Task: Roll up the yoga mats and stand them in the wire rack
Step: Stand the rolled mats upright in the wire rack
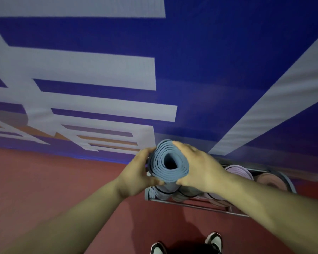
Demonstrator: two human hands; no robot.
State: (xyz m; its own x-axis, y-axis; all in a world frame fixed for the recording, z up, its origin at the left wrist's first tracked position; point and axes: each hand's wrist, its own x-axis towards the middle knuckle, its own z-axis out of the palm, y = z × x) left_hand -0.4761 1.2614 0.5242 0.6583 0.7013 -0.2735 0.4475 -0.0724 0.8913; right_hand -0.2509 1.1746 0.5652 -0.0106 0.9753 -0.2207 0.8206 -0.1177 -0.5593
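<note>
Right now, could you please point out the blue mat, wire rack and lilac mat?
blue mat [160,167], head view, spiral end.
wire rack [191,204], head view, front rail.
lilac mat [238,171], head view, top end.

I see the mat [168,162] over the rack's [200,204] left end, left hand [138,173] and right hand [196,167] flanking it. In the rack stand other mats [239,171]; wall [209,70] behind it, shoes [213,241] before it.

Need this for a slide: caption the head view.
Left hand and right hand grip a rolled blue mat over the wire rack holding other rolled mats.
</note>
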